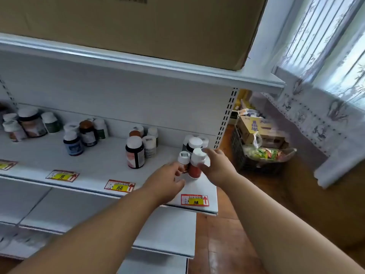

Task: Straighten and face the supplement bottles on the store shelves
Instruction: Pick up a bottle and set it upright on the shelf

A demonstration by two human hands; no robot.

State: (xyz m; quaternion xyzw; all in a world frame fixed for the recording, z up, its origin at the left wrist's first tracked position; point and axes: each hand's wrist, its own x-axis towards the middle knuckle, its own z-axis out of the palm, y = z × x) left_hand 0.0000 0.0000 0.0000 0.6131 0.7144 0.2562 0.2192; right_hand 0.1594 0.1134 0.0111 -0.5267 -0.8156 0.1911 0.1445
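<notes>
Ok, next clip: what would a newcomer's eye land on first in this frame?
Two bare forearms reaching to the shelf's right end, where the right hand grips a white-capped orange bottle and the left hand touches a smaller bottle beside it. Next, the red-and-yellow price tags along the shelf edge, and the big cardboard box overhead.

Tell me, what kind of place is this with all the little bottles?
Probably a small shop. White metal shelves hold groups of supplement bottles, and price tags with handwritten numbers and red arrows sit on the shelf edge. The person's right hand holds one bottle there.
</notes>
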